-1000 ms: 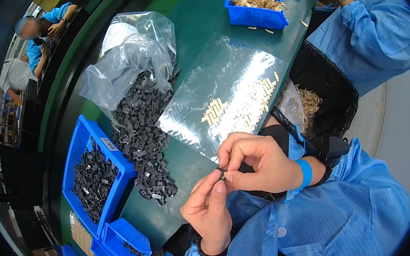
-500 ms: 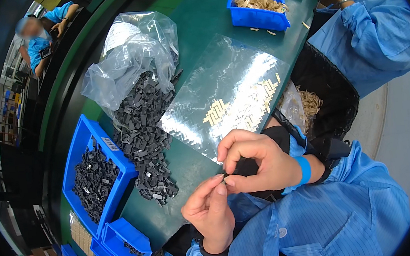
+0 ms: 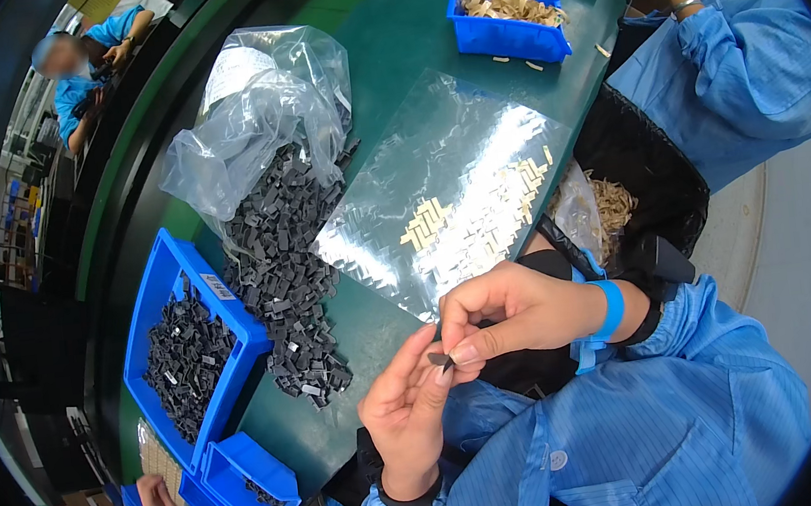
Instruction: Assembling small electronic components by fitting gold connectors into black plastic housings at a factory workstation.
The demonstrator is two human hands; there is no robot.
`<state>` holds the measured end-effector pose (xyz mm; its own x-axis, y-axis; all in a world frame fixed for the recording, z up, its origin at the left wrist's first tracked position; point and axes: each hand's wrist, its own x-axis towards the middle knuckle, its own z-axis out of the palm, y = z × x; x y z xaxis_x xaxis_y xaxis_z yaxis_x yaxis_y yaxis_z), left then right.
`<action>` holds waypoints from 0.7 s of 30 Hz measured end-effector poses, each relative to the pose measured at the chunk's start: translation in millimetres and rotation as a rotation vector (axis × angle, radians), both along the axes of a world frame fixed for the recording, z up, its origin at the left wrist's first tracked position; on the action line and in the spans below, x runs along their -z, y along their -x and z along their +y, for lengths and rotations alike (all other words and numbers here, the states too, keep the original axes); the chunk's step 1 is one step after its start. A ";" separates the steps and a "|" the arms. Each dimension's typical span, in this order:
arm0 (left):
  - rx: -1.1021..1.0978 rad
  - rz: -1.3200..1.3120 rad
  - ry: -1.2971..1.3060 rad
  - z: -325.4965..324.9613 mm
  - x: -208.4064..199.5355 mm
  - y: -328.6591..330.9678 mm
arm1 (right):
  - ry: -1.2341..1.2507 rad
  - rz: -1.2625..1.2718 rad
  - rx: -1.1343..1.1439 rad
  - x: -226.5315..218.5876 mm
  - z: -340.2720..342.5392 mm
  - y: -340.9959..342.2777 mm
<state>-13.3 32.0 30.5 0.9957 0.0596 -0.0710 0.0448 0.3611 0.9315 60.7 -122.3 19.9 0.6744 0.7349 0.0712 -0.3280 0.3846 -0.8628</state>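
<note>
A small dark grey rectangular piece (image 3: 439,359) is held between both hands at the table's near edge. My left hand (image 3: 405,416) pinches it between thumb and fingers from the left. From the right, my right hand (image 3: 516,315) closes thumb and fingertips on its other end. Just beyond the hands lies a clear plastic sheet (image 3: 455,109) with rows of small cream adhesive strips (image 3: 427,223). To the left, a heap of similar dark pieces (image 3: 282,256) spills out of a clear plastic bag (image 3: 261,100).
A large blue bin (image 3: 148,310) of small black parts stands left, with a smaller blue bin (image 3: 271,455) before it. A blue bin (image 3: 512,42) of tan scraps sits at the back. A black-lined waste container (image 3: 647,149) stands right, beside a co-worker's blue sleeve (image 3: 735,50).
My right hand has turned and its fingers have folded down, so the dark piece now shows between both hands. At lower left, a co-worker's hand has risen beside the bins.
</note>
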 end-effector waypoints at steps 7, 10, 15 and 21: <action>0.148 -0.130 -0.408 4.9 -14.1 -3.6 | 0.190 -0.124 -0.124 -3.0 -3.7 -4.7; 0.168 -0.208 -0.604 4.2 -14.2 -3.9 | 0.283 -0.172 -0.099 -5.5 -1.2 -4.4; 0.133 -0.185 -0.543 4.1 -15.0 -1.3 | 0.180 -0.079 -0.170 -10.8 -0.1 -9.2; 0.046 0.068 0.330 -2.4 -8.4 -0.3 | 0.026 0.100 -0.220 -10.2 -3.3 -10.2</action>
<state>-13.0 29.6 39.0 0.9891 -0.0230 -0.1456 0.1265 0.6386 0.7591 70.9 -125.6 30.1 0.5010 0.8654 -0.0086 -0.4856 0.2729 -0.8305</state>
